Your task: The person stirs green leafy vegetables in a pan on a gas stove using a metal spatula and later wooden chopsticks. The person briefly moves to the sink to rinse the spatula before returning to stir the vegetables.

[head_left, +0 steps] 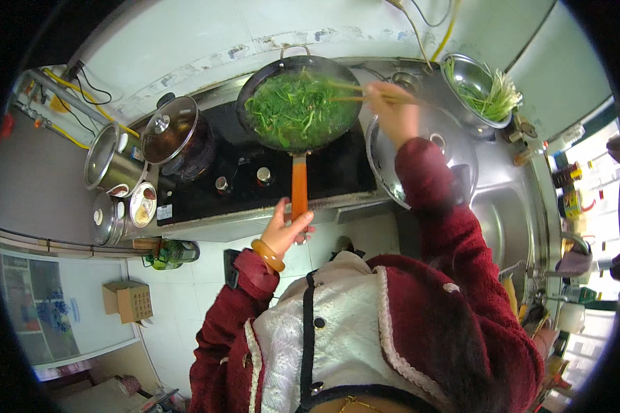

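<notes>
A dark wok full of chopped leafy greens sits on the black glass gas stove. My left hand is at the end of its wooden handle, thumb and fingers around it. At the wok's right side, my right hand grips long wooden chopsticks, whose tips reach into the greens. The hand is slightly blurred. Below my right forearm lies a large domed glass lid, partly hidden by the sleeve.
A pot with a tilted glass lid stands on the left burner. Steel pots and a small bowl are further left. A steel bowl of scallions stands at the back right, above the sink. A cardboard box is on the floor.
</notes>
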The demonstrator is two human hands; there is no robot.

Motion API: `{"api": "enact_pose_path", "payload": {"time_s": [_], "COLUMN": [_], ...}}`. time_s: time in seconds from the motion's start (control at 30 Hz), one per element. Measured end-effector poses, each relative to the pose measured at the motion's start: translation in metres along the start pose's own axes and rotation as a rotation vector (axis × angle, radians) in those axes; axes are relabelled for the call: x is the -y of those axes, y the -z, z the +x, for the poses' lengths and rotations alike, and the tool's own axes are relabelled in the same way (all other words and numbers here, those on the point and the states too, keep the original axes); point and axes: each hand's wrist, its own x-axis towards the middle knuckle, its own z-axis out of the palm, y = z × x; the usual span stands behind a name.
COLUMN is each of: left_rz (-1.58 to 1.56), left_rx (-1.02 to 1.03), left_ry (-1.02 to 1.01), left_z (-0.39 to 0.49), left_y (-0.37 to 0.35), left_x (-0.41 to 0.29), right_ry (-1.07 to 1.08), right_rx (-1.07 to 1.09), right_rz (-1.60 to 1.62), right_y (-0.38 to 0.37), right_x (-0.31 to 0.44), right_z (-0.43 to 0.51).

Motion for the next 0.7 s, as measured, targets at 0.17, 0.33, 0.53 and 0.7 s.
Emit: {"api": "enact_pose_path", "payload": {"time_s": [0.17,0.33,0.53,0.7], "left_rz": [-0.110,-0.079,-0.049,-0.017], "left_rx": [0.102,0.105,0.152,0.157], "left_ry": [0.011,-0.033,-0.002,0.008], "left_z": [0.009,0.009,0.006,0.006], "left_y": [-0.011,-0.008,0.015,0.020], "left_x": [-0.002,-0.006,-0.015,-0.014], "right_ry": [-0.009,-0.005,-0.193,-0.023], "right_rx": [0.033,0.185,0.307,0.207], "right_rz": [-0.341,-0.380,-0.264,-0.275], "right_y": [-0.039,-0.055,-0.028,-0.027], "right_x": [-0.066,-0.077,-0.034,-0.027], "right_z": [0.044,0.036,0.023,0.048]}}
